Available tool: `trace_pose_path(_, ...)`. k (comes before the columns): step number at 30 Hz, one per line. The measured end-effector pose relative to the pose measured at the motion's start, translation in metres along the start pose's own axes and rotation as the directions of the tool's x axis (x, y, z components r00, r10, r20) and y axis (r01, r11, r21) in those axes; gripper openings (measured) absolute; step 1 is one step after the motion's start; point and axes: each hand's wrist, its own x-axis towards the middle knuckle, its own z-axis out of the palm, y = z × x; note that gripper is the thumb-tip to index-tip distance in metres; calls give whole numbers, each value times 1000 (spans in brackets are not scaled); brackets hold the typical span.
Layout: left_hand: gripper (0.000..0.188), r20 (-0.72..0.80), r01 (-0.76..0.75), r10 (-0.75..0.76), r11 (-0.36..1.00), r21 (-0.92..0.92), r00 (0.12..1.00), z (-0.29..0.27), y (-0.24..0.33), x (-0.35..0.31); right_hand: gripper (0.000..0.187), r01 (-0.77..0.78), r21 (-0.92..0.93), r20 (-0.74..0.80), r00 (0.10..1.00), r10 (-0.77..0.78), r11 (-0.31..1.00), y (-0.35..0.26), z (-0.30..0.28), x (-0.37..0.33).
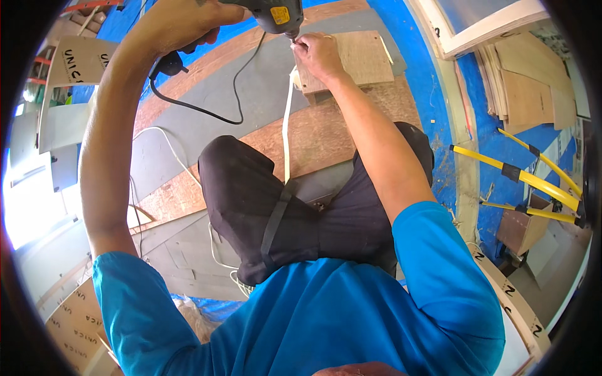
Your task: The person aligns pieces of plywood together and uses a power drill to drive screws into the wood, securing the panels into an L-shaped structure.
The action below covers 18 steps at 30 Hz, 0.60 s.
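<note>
My left hand [188,25] is wrapped round the handle of a dark corded power drill [274,14] at the top of the view. Its nose points down at the left edge of a small plywood box [364,59]. Close beneath the drill's tip, my right hand [320,55] has its thumb and fingers pinched together at the box's corner. Whatever lies between those fingertips is too small to make out. From that corner a narrow pale strip [287,125] runs down toward my lap. A black cord [235,94] loops away from the drill's handle.
Brown boards [338,135] and a grey sheet [182,113] cover the floor between blue tarps. Yellow tubular legs [539,182] stand at the right, near leaning plywood sheets [527,94]. A white cable [216,250] trails beside my left knee. Panels lean at the far left.
</note>
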Motion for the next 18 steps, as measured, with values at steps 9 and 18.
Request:
trace_pose_path(9,34,25,-74,75,997,-20,997,-4,1,-2,18,-30,50,14,999,29,998,-3,1,-2)
trace_pose_path(18,39,-20,105,-106,994,-38,994,11,10,-6,20,-47,-12,17,999,48,999,-4,3,-2)
